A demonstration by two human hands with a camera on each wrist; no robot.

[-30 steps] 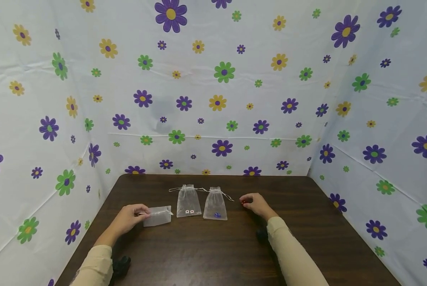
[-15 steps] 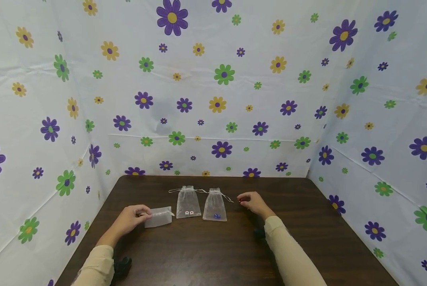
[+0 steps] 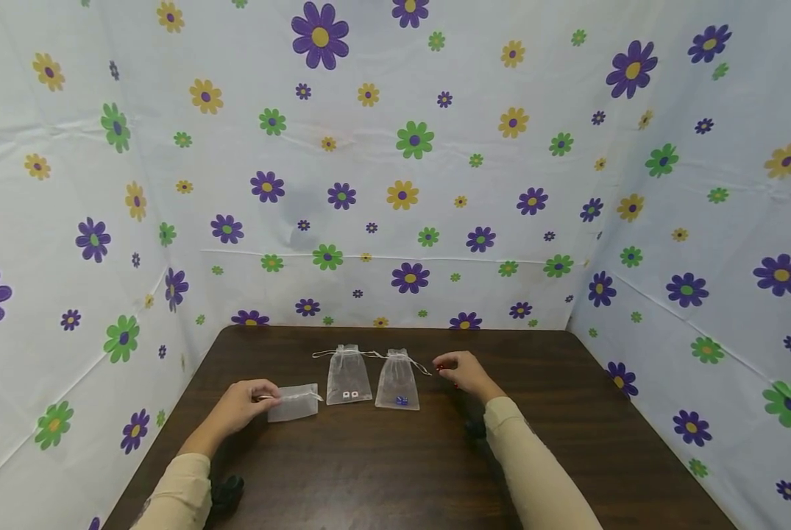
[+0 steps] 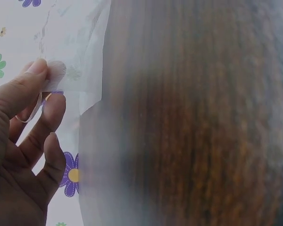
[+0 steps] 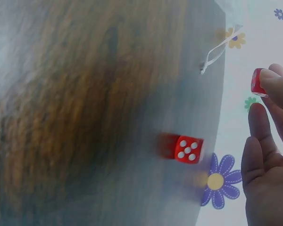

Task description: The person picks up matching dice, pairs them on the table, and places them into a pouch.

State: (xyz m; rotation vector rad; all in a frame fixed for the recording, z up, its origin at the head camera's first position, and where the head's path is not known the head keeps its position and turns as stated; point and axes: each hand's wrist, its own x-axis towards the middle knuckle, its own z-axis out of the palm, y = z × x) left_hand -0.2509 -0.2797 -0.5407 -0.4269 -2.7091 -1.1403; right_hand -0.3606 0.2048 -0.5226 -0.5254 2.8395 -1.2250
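My left hand (image 3: 239, 406) pinches a small sheer white drawstring bag (image 3: 294, 403) between thumb and forefinger at the table's left. In the left wrist view that bag (image 4: 87, 42) looks flat, with a ribbon loop by the fingers. On the right, the thumb and fingers of my right hand (image 3: 469, 377) pinch a red die (image 5: 257, 84), held above the table. Below that hand a second red die (image 5: 188, 149) lies on the tabletop, its five-spot face toward the right wrist camera.
Two sheer drawstring bags lie between the hands: one (image 3: 349, 368) with two white dice (image 3: 350, 394) inside, the other (image 3: 397, 375) with blue dice (image 3: 402, 400). The dark wooden table (image 3: 342, 471) meets a flowered cloth backdrop (image 3: 369, 162) on three sides.
My right hand has moved a little to the left with the red die, and the second red die now shows below it. The left hand keeps its pinch on the bag with barely any movement.
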